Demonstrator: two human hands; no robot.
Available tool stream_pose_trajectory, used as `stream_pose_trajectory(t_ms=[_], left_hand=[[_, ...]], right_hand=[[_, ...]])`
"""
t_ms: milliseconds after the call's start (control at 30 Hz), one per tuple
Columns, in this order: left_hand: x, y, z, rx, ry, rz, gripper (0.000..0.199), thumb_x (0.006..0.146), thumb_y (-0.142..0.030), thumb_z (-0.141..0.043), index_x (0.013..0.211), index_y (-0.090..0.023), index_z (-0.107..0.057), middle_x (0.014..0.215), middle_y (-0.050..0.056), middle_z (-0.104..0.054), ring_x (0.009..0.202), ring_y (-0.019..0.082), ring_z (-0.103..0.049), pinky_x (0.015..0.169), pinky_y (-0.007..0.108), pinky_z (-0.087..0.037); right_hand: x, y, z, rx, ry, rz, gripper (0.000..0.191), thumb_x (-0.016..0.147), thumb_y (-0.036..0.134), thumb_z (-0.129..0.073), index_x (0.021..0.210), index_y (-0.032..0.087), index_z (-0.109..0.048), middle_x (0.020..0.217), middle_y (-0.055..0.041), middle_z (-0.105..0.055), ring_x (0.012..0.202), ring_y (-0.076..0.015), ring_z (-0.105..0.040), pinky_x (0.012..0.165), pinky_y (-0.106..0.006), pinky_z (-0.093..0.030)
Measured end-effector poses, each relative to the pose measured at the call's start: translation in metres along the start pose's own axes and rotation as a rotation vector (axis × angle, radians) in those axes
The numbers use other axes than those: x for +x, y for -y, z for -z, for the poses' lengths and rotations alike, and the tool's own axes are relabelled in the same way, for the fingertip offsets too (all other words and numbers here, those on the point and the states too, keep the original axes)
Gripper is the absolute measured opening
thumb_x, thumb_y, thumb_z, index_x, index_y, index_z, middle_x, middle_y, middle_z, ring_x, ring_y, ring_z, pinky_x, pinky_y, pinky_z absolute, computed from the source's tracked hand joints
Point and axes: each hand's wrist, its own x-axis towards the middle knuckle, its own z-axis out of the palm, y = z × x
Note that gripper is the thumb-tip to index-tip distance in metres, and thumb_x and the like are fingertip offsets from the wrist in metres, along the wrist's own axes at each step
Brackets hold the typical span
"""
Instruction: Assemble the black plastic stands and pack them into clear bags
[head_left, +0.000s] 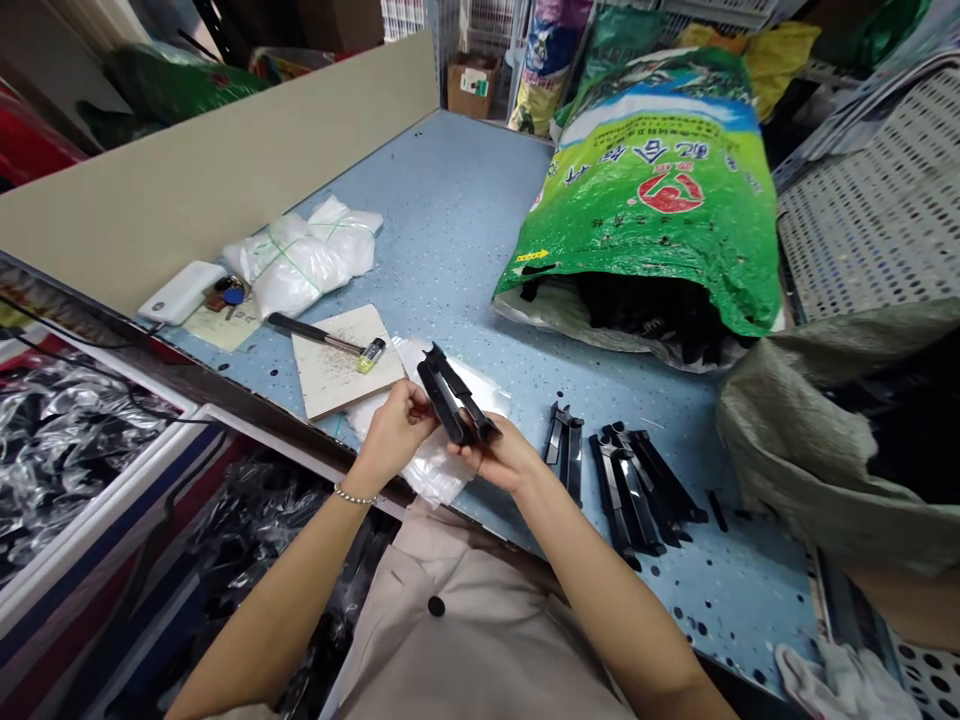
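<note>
Left hand [394,432] and right hand [499,457] sit close together, both clamped on an angular black plastic part [448,398], held just above a crumpled clear plastic sheet [429,465] on a speckled pale-blue tabletop [450,230]. Just to the left lies a square cream board [337,365] beneath a black-handled metal tool [315,335]. To the right, loose black plastic parts [637,490] lie heaped near a green printed sack [652,200] with black pieces at its mouth.
</note>
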Motion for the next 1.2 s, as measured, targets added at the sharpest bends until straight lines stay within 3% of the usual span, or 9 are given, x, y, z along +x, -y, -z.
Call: stream_pose_trajectory(t_ms=[167,300,400,533,667,833,967,1100,1200], left_hand=[[-0.005,0.002,0.028,0.191,-0.007,-0.118,0.008,0.081,-0.015,-0.050,0.074,-0.019,-0.053,0.083,0.005,-0.067,0.086,0.020,-0.064,0.079,0.037,-0.052],[-0.008,-0.001,0.038,0.697,-0.024,-0.264,0.035,0.080,-0.005,-0.036,0.088,-0.015,-0.069,0.099,0.013,-0.069,0.096,0.027,-0.061,0.087,0.046,-0.050],[-0.008,-0.005,0.034,0.727,-0.043,-0.269,0.040,0.083,-0.008,-0.038,0.112,-0.014,-0.066,0.112,0.013,-0.066,0.094,0.025,-0.063,0.090,0.042,-0.051],[-0.005,-0.005,0.025,0.553,0.008,-0.204,0.048,0.080,-0.013,-0.046,0.127,-0.017,-0.057,0.127,0.011,-0.057,0.068,0.013,-0.060,0.077,0.033,-0.055],[-0.009,-0.006,0.024,0.483,0.058,-0.202,0.058,0.079,-0.011,-0.047,0.136,-0.019,-0.048,0.137,0.014,-0.048,0.074,0.013,-0.062,0.077,0.033,-0.056],[-0.043,-0.023,0.007,0.532,0.294,-0.366,0.064,0.087,-0.008,-0.038,0.149,-0.024,-0.029,0.147,0.012,-0.040,0.126,0.022,-0.050,0.103,0.037,-0.046],[-0.071,-0.043,-0.006,0.472,0.482,-0.365,0.062,0.089,-0.010,-0.040,0.148,-0.025,-0.031,0.145,0.010,-0.043,0.127,0.020,-0.049,0.103,0.033,-0.046],[-0.097,-0.055,0.042,0.519,0.510,-0.174,0.041,0.088,-0.028,-0.054,0.128,-0.030,-0.059,0.129,0.006,-0.060,0.116,0.022,-0.058,0.100,0.032,-0.047],[-0.122,-0.030,0.097,0.630,0.546,0.136,0.036,0.079,-0.039,-0.062,0.114,-0.032,-0.069,0.118,0.003,-0.069,0.110,0.027,-0.063,0.095,0.032,-0.050]], right_hand=[[0.010,0.006,-0.002,-0.025,0.013,-0.012,0.009,0.083,0.010,-0.054,0.092,0.011,-0.055,0.070,-0.0061,-0.065,0.051,-0.0150,-0.066,0.036,-0.017,-0.051],[0.008,0.006,0.001,-0.040,-0.088,0.063,0.005,0.083,0.010,-0.057,0.086,0.013,-0.055,0.067,-0.0046,-0.064,0.049,-0.0149,-0.065,0.034,-0.016,-0.049],[-0.006,0.006,0.002,-0.014,-0.141,0.143,0.004,0.084,0.013,-0.058,0.086,0.014,-0.056,0.066,-0.0026,-0.064,0.052,-0.0138,-0.066,0.037,-0.014,-0.051],[-0.042,-0.004,0.009,0.063,0.159,-0.040,0.021,0.089,0.023,-0.056,0.106,0.011,-0.058,0.081,-0.0063,-0.069,0.054,-0.0089,-0.064,0.045,-0.012,-0.053],[-0.050,-0.022,0.022,0.113,0.301,-0.266,0.028,0.089,0.027,-0.058,0.107,0.007,-0.058,0.079,-0.0058,-0.066,0.057,-0.0045,-0.059,0.050,-0.006,-0.051],[-0.017,-0.034,0.026,-0.344,0.077,0.089,0.025,0.088,0.036,-0.056,0.095,0.012,-0.060,0.073,-0.0022,-0.060,0.055,-0.0074,-0.052,0.044,-0.014,-0.047],[-0.023,-0.036,0.010,-0.677,-0.073,0.371,0.014,0.082,0.026,-0.059,0.092,0.016,-0.061,0.077,0.0007,-0.061,0.074,-0.0134,-0.056,0.067,-0.025,-0.049],[-0.069,-0.022,-0.005,-1.190,0.209,0.329,0.027,0.088,0.028,-0.053,0.111,0.020,-0.063,0.098,-0.0030,-0.067,0.085,-0.0158,-0.060,0.077,-0.028,-0.046],[-0.103,0.001,0.004,-1.547,-0.104,0.292,0.037,0.093,0.040,-0.047,0.123,0.021,-0.057,0.109,-0.0088,-0.067,0.090,-0.0201,-0.063,0.076,-0.030,-0.046]])
